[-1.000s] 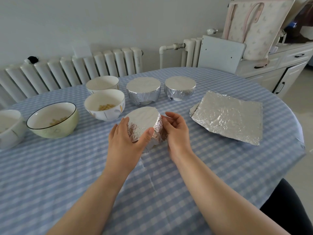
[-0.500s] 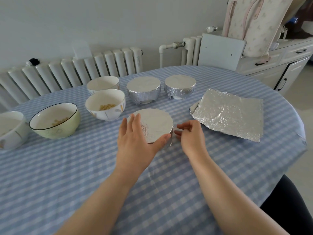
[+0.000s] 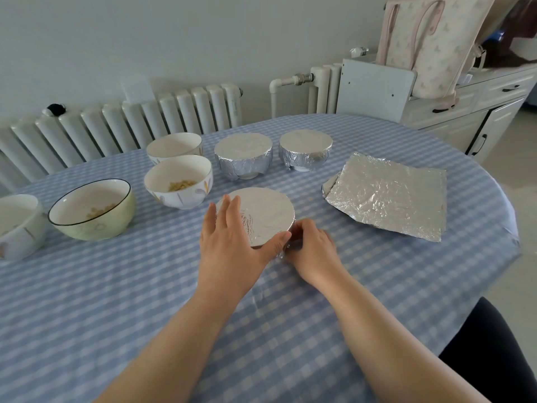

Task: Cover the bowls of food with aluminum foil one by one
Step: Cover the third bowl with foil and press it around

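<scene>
Both hands are on the foil-covered bowl (image 3: pixel 263 215) near the middle of the table (image 3: pixel 116 301). From the head camera, the left hand (image 3: pixel 229 242) lies over the bowl's near-left side with fingers straight and slightly spread on the foil top, thumb stretched along the near rim. The right hand (image 3: pixel 312 247) sits at the bowl's near-right side with fingers curled in against the foil there — whether they pinch a fold cannot be told.

Behind it stand two more foil-wrapped bowls, one at centre (image 3: pixel 243 155) and one to its right (image 3: pixel 305 149). A stack of foil sheets (image 3: pixel 386 196) lies flat to the right, well apart from the hands.

Four bowls are uncovered on the left: a white bowl with yellow food (image 3: pixel 178 181) just beside the held one, another white bowl (image 3: pixel 174 146) behind that, a green bowl (image 3: pixel 91 209) holding a little food, and a white bowl at the left edge (image 3: pixel 19 225).

A white radiator (image 3: pixel 122 129) runs along the wall, and a patterned tote bag (image 3: pixel 433 45) rests on a cabinet (image 3: pixel 479 112) — both beyond the table.
</scene>
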Demonstrator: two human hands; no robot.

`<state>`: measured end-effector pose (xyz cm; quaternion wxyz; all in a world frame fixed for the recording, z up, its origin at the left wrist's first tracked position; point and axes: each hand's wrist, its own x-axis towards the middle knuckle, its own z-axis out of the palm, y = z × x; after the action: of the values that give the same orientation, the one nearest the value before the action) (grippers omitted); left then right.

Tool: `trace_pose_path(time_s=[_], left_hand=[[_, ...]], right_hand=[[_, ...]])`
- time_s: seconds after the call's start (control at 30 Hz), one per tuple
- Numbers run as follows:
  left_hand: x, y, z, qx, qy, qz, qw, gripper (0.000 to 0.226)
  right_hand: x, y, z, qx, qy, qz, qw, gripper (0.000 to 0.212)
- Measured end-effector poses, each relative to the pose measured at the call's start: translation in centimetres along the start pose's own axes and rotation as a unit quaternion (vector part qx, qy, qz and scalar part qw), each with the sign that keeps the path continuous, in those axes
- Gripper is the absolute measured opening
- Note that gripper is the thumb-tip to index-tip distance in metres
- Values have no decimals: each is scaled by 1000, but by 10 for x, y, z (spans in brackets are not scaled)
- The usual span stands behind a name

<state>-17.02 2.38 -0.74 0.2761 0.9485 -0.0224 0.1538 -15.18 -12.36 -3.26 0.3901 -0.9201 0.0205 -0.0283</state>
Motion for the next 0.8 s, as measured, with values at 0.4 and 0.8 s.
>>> trace_pose_path(time_s=[0.4, 0.8], left_hand=[[1, 0, 1, 7, 2, 0, 1000, 117], [-1, 0, 4, 29, 9, 2, 1000, 116]], right_hand=[[18, -9, -21, -33, -50, 46, 997, 22], [13, -10, -12, 10, -17, 86, 996, 20]])
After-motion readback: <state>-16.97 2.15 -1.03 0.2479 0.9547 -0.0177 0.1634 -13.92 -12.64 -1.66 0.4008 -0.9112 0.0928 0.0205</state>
